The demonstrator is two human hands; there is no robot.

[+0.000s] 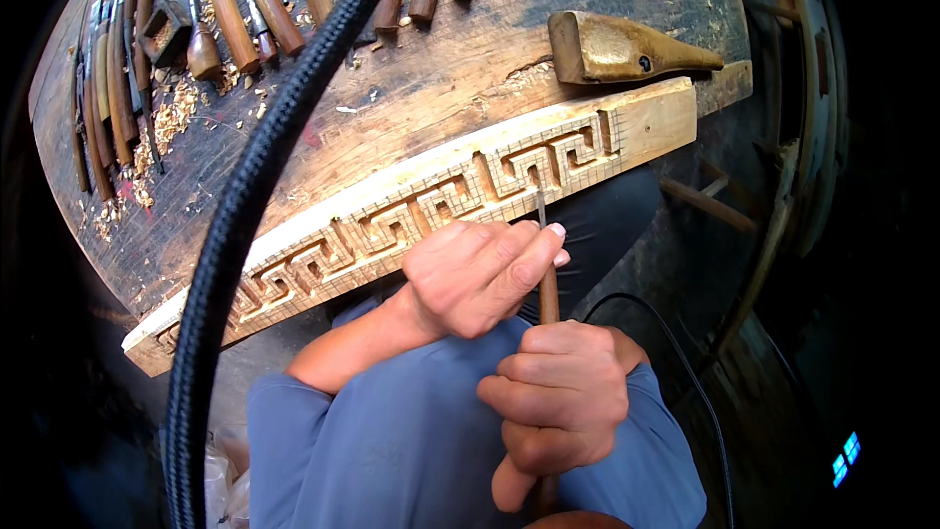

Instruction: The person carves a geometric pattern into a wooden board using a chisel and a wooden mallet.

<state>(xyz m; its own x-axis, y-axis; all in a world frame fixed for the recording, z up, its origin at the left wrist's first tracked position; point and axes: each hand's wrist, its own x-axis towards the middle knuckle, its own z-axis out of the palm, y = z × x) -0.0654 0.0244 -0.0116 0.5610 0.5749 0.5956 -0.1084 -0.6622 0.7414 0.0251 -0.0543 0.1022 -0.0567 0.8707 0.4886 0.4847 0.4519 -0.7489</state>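
Note:
A long pale wooden board (658, 123) lies along the near edge of the workbench, with a Greek key pattern cut into it over a pencilled grid. My right hand (566, 394) is wrapped round the brown wooden handle of a carving chisel (549, 296). Higher up, close to the blade, my left hand (485, 274) grips the same chisel, its thumb and fingers closed on the shaft. The narrow metal blade points away from me, its tip at the board's near edge below the right part of the pattern.
Wood shavings (176, 113) and several carving tools (227, 10) spread over the far left of the round-edged workbench (411, 88). A wooden mallet (627, 49) lies behind the board's right end. A thick black braided cable (257, 171) crosses the view at left; a thin black cord (685, 362) hangs at right.

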